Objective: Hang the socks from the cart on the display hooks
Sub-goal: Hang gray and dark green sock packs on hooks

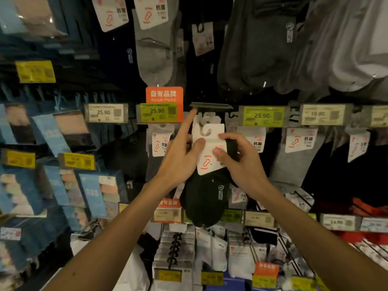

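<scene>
Sock pack, black with white header card, held just below a flipped-up price-tag holder. Right hand grips card and sock, thumb in front. Left hand pinches card edge by thumb; index finger straight, touching holder.

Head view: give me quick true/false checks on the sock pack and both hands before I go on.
1. The held socks are black. True.
2. The right hand hangs idle. False: it grips the header card.
3. The left hand stretches its index finger up to the tag holder. True.
4. The orange sign is right of the header card. False: it is to its left.
</scene>
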